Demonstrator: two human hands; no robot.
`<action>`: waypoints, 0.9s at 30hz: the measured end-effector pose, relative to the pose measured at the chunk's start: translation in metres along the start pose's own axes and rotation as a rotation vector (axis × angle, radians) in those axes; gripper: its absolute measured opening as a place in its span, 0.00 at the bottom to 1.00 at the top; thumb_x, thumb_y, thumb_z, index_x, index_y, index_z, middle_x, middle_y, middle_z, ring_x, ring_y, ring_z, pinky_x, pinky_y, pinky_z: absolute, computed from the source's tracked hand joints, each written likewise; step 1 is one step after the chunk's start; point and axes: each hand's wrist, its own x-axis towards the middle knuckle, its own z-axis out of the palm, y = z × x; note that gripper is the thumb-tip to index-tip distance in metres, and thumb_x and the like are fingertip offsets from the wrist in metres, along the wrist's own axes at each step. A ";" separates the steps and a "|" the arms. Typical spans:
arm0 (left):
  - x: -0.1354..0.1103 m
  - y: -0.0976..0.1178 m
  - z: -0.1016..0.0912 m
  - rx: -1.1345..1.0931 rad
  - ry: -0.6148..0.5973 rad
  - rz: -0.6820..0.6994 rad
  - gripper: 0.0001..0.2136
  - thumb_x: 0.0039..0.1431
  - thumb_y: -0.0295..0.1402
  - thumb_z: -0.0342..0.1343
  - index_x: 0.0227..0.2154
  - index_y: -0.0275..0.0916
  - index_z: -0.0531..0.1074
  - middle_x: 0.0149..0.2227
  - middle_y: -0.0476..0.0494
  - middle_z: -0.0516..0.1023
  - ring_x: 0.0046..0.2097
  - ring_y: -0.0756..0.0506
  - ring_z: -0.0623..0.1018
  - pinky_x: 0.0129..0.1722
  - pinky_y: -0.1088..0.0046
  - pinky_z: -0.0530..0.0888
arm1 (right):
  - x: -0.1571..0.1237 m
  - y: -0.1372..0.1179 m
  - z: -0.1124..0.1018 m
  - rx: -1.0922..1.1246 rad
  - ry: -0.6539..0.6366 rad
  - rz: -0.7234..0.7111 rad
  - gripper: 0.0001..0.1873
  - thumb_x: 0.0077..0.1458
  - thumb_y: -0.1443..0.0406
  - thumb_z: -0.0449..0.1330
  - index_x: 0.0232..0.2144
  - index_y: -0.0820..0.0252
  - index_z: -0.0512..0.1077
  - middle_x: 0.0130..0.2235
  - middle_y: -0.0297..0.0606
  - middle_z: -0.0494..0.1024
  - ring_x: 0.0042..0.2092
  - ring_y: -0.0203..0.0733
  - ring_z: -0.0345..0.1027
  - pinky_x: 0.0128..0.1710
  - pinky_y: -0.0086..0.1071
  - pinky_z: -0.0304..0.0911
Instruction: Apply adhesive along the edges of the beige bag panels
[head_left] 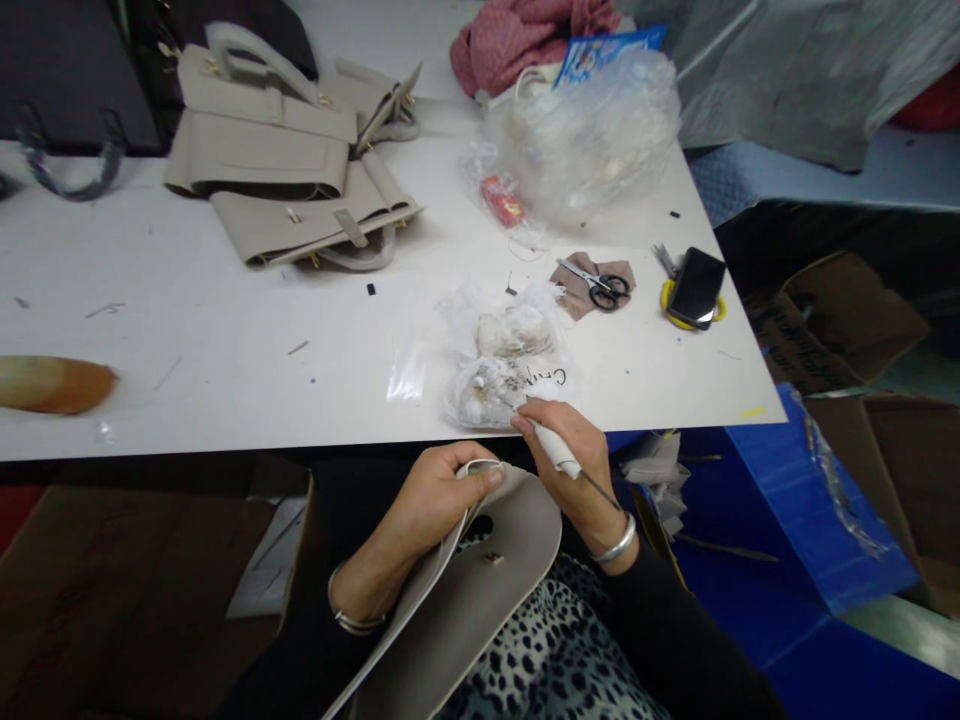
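Note:
My left hand (442,500) is closed on the upper edge of a beige leather bag piece (499,570), with the thumb on top. The piece hangs over my lap and has a dark hole and a small metal fitting. In my right hand (566,455) is a thin tool with a white-wrapped handle (556,450); its exact kind I cannot make out. Its tip reaches the near side of a clear plastic bag (487,390) with whitish, dark-specked stuff in it, at the table's front edge. Whether the tip touches that stuff is unclear.
Beige handbags (262,150) lie at the back left. Scissors (596,283) rest on a brown scrap, left of a phone (697,287) on a yellow roll. A big plastic bag (592,140) stands behind. Blue boxes (810,520) flank the table's right end.

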 end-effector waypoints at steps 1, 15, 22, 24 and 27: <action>0.000 0.000 0.000 0.009 0.006 0.010 0.11 0.50 0.41 0.69 0.28 0.38 0.80 0.28 0.47 0.79 0.31 0.45 0.75 0.34 0.70 0.71 | 0.001 0.000 -0.001 -0.033 -0.034 -0.029 0.09 0.74 0.61 0.58 0.44 0.56 0.78 0.41 0.43 0.82 0.45 0.48 0.76 0.46 0.40 0.69; -0.002 -0.002 -0.001 0.032 0.036 0.008 0.11 0.50 0.40 0.69 0.28 0.37 0.80 0.28 0.48 0.78 0.31 0.46 0.73 0.33 0.71 0.69 | -0.009 0.002 0.004 -0.136 0.031 -0.089 0.08 0.73 0.62 0.59 0.45 0.57 0.78 0.40 0.44 0.84 0.42 0.48 0.77 0.44 0.41 0.69; -0.006 0.001 0.001 0.029 0.052 -0.004 0.11 0.49 0.41 0.70 0.29 0.38 0.81 0.27 0.48 0.78 0.29 0.46 0.74 0.32 0.71 0.70 | -0.004 0.003 0.004 0.064 0.068 0.157 0.11 0.73 0.58 0.59 0.43 0.56 0.77 0.38 0.38 0.82 0.40 0.44 0.77 0.43 0.36 0.69; -0.007 0.001 0.001 0.042 0.060 -0.002 0.11 0.49 0.40 0.70 0.29 0.38 0.81 0.26 0.49 0.78 0.29 0.46 0.74 0.32 0.71 0.70 | -0.003 0.005 0.005 0.134 0.102 0.212 0.10 0.73 0.57 0.59 0.43 0.56 0.76 0.37 0.36 0.81 0.38 0.43 0.77 0.40 0.35 0.70; -0.008 0.000 0.001 0.060 0.062 0.013 0.10 0.49 0.39 0.69 0.29 0.38 0.82 0.27 0.48 0.80 0.30 0.46 0.74 0.33 0.70 0.70 | -0.005 0.004 0.003 0.061 0.066 0.090 0.08 0.72 0.60 0.60 0.44 0.56 0.78 0.42 0.40 0.83 0.43 0.47 0.78 0.46 0.39 0.70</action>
